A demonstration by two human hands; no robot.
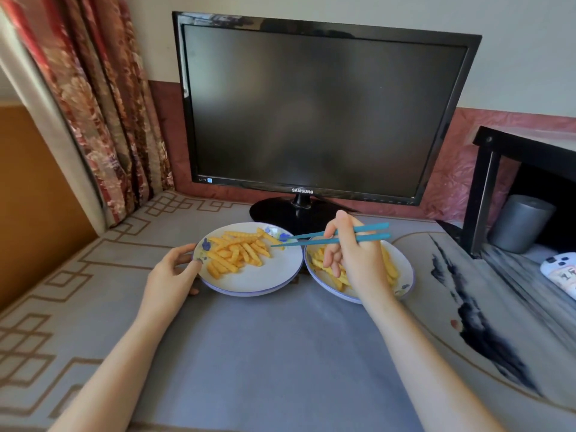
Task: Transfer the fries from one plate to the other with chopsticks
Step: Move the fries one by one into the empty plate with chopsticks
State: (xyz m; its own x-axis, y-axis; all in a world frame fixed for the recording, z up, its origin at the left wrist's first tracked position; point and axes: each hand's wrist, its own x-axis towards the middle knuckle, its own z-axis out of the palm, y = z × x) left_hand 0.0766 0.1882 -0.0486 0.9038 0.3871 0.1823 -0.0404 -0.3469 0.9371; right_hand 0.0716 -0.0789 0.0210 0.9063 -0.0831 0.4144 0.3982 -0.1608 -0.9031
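Note:
Two white plates with blue rims stand side by side on the table. The left plate (265, 282) carries a spread of crinkle-cut fries (238, 251). The right plate (405, 269) also has fries (391, 266), partly hidden behind my right hand. My right hand (355, 260) holds a pair of teal chopsticks (311, 239) above the right plate. Their tips reach left over the left plate's right side, slightly apart, with no fry between them. My left hand (174, 272) grips the left plate's left rim.
A black monitor (318, 113) on a round stand (280, 213) sits just behind the plates. A patterned curtain (106, 104) hangs at the left. At the right are a black shelf (498, 182), a grey cylinder (520, 222) and a white remote (561, 272).

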